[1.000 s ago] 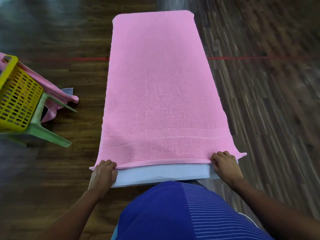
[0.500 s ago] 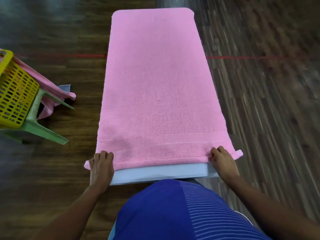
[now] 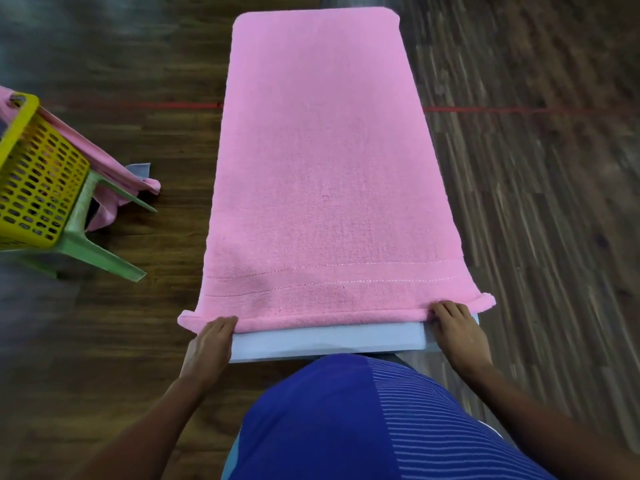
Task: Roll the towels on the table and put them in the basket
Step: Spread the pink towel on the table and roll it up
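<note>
Curling over the near edge of the towel, the left hand and right hand grip its first small roll, one near each corner. The towel lies flat along the table. Well apart to the left, the basket sits on a stool.

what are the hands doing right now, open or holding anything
left hand: holds the rolled near hem of the pink towel.
right hand: holds the same hem at its other end.
</note>
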A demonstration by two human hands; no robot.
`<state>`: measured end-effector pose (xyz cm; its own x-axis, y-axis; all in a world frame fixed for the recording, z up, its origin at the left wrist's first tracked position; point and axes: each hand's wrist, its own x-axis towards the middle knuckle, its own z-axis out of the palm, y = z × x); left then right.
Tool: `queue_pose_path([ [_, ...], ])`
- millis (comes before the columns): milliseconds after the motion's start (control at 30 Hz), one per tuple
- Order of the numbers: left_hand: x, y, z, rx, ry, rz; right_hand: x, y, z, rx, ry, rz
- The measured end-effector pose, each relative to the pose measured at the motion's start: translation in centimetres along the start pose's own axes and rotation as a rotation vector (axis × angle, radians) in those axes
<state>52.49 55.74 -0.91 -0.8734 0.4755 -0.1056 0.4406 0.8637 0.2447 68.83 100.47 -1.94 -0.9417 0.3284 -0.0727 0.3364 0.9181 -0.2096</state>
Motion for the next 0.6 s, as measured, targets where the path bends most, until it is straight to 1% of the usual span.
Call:
queue_pose_path([
  [133,1.2,0.0,-0.1,0.015,-0.021,-0.029,1.4,-0.9,-0.6,-0.056,-0.021,0.028],
  [200,1.2,0.2,-0.3,0.047,-0.011,-0.022,1.8,-1.0,-0.8,-0.085,-0.063,0.034],
  [267,1.2,0.6,-0.9,0.113,-0.061,-0.035,2.0,-0.9,-1.0,-0.121,-0.114,0.045],
  [400,2.1,1.2,-1.4,0.190,-0.155,-0.191,2.3,-0.7,-1.1,-0.129,-0.160,0.140],
  [433,2.4,1.2,-1.3,0.184,-0.152,-0.223,2.2,-0.8,-1.2,-0.122,-0.143,0.154],
  [533,2.5,1.3,-0.7,0.189,-0.062,-0.248,2.1,-0.9,-1.0,-0.102,-0.077,0.131],
  [600,2.4,1.5,-0.5,0.200,-0.024,-0.264,2.0,-1.1,-0.9,-0.010,-0.066,0.105],
])
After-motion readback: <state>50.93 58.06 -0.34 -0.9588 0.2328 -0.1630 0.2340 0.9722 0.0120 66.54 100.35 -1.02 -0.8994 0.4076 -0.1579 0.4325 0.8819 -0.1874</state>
